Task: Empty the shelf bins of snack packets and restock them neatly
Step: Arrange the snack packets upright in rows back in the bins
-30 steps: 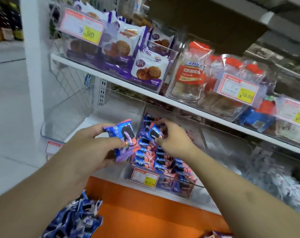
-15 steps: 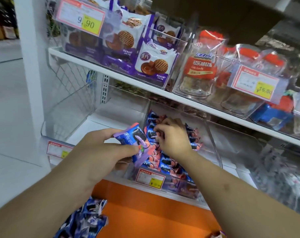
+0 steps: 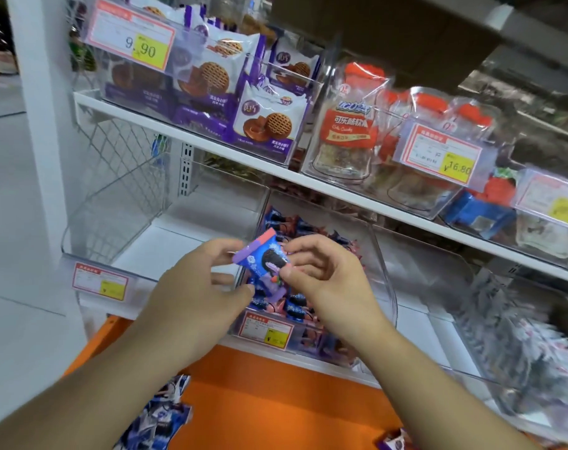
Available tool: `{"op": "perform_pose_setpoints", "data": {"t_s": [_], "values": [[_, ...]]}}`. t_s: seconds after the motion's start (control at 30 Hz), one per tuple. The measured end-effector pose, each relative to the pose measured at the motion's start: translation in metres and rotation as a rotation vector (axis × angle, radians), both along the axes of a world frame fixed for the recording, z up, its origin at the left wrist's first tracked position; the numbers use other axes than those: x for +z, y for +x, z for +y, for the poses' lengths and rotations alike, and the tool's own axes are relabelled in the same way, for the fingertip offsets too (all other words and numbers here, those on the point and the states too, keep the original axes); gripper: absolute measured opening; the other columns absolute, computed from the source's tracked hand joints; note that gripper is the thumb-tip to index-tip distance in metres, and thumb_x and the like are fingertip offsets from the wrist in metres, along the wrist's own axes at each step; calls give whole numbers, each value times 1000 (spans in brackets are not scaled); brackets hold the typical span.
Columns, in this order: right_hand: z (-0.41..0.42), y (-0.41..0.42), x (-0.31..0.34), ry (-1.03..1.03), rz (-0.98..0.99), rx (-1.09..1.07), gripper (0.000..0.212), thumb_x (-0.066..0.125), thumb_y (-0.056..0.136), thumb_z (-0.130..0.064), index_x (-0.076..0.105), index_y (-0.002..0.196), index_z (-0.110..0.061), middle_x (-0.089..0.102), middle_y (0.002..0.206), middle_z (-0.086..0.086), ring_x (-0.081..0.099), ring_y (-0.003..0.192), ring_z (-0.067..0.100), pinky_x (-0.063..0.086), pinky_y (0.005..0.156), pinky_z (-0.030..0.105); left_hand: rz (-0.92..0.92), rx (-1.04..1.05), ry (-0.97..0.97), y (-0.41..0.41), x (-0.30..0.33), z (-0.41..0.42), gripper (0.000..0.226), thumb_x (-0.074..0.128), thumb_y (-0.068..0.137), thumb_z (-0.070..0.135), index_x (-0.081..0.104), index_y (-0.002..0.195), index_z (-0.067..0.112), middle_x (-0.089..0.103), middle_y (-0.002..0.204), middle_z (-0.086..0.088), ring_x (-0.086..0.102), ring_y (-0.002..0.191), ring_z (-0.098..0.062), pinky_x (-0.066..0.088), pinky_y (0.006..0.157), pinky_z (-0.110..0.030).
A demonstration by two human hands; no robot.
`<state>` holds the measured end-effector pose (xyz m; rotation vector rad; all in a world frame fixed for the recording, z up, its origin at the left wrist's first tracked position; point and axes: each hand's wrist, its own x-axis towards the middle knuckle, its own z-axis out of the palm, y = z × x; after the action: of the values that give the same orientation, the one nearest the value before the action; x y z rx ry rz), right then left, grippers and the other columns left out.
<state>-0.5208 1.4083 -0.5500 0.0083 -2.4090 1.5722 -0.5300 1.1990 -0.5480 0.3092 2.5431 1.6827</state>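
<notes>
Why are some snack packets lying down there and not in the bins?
A heap of blue snack packets lies loose on the orange ledge below the shelf, outside any bin. Another packet lies at the bottom edge. The clear bin at far left looks empty.

Open-topped left bin (image 3: 91, 251), shelf (image 3: 191, 142) overhead

White shelving (image 3: 312, 181), pale floor (image 3: 3, 190)
</notes>
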Motion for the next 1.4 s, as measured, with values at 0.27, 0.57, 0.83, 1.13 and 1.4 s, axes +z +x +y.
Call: {"op": "perform_pose_setpoints", "data": {"t_s": [0.27, 0.57, 0.83, 1.13, 1.4], "values": [[26, -50, -18, 621, -19, -201, 14, 78, 92, -24, 70, 102, -29, 70, 94, -13, 64, 82, 8, 49, 76, 29, 276, -262, -364, -4, -22, 2, 72, 64, 98, 34, 20, 153, 47, 37, 149, 26, 38, 128, 11, 28, 92, 1], [33, -89, -62, 971, 128, -201, 19, 83, 85, -30, 75, 102, -32, 68, 123, -10, 53, 118, 27, 40, 100, 41, 307, -255, -418, -16, -41, 0, 85, 58, 101, 44, 0, 163, 43, 10, 169, 22, 19, 151, 1, 30, 110, -16], [34, -41, -31, 845, 56, -118, 39, 74, 95, -34, 69, 133, -38, 54, 147, 0, 38, 139, 25, 29, 118, 38, 387, -247, -368, -4, -23, 2, 68, 63, 100, 33, 28, 156, 46, 44, 147, 23, 38, 114, 10, 33, 73, 0], [48, 141, -84, 734, -69, 243, 25, 63, 91, -15, 72, 114, -19, 71, 106, -6, 64, 92, 9, 50, 79, 22, 261, -602, -472, 58, -72, 31, 30, 70, 94, 38, 63, 123, 36, 65, 112, 17, 62, 94, 2, 46, 78, -15], [106, 187, -251, 857, -883, 360, 53, 64, 98, -25, 51, 148, -37, 50, 144, 4, 55, 128, 29, 50, 97, 38, -103, -923, -839, 113, -244, 65, 43, 63, 101, 40, 56, 142, 32, 57, 140, 6, 57, 124, -16, 45, 101, -28]]}}
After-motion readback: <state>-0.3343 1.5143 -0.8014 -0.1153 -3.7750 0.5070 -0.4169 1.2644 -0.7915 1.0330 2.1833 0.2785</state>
